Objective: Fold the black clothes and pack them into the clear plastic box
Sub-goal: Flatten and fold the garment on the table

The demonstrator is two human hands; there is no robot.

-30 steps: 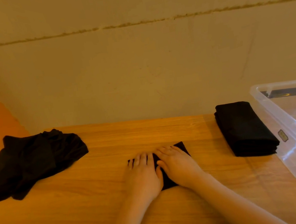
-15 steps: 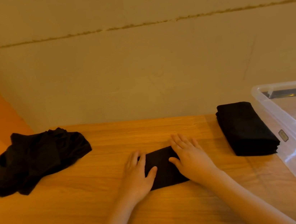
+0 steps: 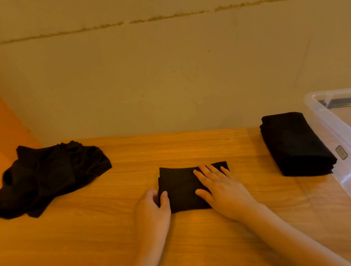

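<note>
Three lots of black fabric on the go here, and the one being worked on is the small folded garment (image 3: pixel 186 187) sitting dead centre on the wooden table (image 3: pixel 72 240). The right hand (image 3: pixel 221 188) lies flat on top of it, fingers straight and spread, pressing it down. The left hand (image 3: pixel 152 211) has the near-left edge pinched, thumb on top with the other fingers curled underneath, though I can't quite see how far under they go.

It looks like thin, soft knit stuff, so I'd guess it weighs next to nothing and goes floppy the second you lift it by one corner. Best bet is to scoop it from both short sides at once, or slide a palm under, so the fold doesn't fall open. Nothing fragile or slippery about it.

Off to the right there's a neat folded stack (image 3: pixel 294 146), just beside the clear plastic box (image 3: pixel 348 145) at the table's right edge. The box looks mostly empty, with something dark at its far end, but with the glare on the plastic I can't tell what. Way over on the left sits a crumpled pile (image 3: pixel 46 176) that isn't folded yet, well apart from everything else. Plain beige wall (image 3: pixel 163 78) behind.
</note>
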